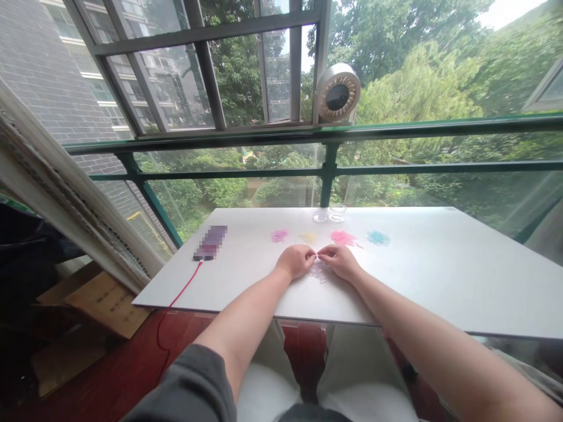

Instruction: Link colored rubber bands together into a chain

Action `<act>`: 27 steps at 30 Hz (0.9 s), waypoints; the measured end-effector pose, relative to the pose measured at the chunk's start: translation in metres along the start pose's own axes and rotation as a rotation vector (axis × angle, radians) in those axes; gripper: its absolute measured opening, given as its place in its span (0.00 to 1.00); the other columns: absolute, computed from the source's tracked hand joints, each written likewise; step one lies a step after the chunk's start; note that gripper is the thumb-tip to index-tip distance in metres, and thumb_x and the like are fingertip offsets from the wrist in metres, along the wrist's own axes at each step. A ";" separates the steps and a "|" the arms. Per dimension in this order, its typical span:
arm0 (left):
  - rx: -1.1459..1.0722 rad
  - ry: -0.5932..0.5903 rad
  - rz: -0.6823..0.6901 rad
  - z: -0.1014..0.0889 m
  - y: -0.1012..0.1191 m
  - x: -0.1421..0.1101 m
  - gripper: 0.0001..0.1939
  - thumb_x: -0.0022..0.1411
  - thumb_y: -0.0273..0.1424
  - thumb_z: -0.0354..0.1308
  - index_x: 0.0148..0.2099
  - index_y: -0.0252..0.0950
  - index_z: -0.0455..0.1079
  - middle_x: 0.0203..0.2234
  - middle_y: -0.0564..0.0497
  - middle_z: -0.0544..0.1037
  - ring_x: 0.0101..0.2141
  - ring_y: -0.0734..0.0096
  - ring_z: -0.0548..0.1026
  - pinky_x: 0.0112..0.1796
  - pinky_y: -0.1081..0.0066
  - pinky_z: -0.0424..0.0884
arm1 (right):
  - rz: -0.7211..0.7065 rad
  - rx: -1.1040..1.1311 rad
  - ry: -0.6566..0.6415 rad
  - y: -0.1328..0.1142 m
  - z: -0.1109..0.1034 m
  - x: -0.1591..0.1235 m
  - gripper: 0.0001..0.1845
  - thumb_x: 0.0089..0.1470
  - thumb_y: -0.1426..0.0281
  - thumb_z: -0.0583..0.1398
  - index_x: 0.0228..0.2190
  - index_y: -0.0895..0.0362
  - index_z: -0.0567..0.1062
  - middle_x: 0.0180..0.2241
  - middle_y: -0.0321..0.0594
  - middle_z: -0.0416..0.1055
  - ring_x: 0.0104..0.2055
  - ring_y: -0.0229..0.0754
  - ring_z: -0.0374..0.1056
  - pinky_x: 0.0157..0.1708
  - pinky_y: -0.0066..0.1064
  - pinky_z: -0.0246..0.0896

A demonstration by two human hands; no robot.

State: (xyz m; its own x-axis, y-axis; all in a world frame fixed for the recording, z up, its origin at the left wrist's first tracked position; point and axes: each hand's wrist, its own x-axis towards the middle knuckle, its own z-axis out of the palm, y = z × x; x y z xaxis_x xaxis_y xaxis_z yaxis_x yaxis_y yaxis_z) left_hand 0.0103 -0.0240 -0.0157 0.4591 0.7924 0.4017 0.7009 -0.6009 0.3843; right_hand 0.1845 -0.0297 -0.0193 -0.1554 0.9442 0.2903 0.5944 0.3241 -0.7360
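My left hand (299,261) and my right hand (339,261) meet over the white table, thumbs and fingertips pinched and nearly touching. Whatever lies between the fingertips is too small to make out. Just under them a pale, whitish-lilac pile (318,271) of thin, loop-like pieces lies on the tabletop, partly hidden by the hands. Beyond the fingers, small loose piles sit in a row: purple (279,235), pale yellow (308,237), bright pink (343,237) and teal (378,237). Their pieces look thin and tangled, but I cannot tell their kind.
Several clear round containers (336,213) stand at the white table's (440,275) far edge. A phone (210,242), blurred out, lies left with a red cable (185,287) running off the edge. Behind are a green railing (246,173) and a round fan-like device (338,94). Cardboard (108,302) sits lower left.
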 end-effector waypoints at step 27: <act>-0.056 0.003 -0.017 -0.003 -0.004 -0.003 0.08 0.59 0.32 0.51 0.33 0.36 0.69 0.30 0.50 0.75 0.32 0.70 0.71 0.36 0.71 0.66 | 0.019 0.090 -0.034 -0.006 -0.003 -0.004 0.07 0.45 0.68 0.56 0.24 0.58 0.72 0.21 0.36 0.68 0.23 0.35 0.60 0.25 0.27 0.55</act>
State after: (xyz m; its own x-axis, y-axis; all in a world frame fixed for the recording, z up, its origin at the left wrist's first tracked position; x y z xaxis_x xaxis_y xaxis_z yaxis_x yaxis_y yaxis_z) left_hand 0.0050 -0.0242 -0.0160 0.4457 0.8021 0.3974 0.6768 -0.5925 0.4369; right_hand 0.1837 -0.0354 -0.0143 -0.1720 0.9514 0.2556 0.5242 0.3081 -0.7939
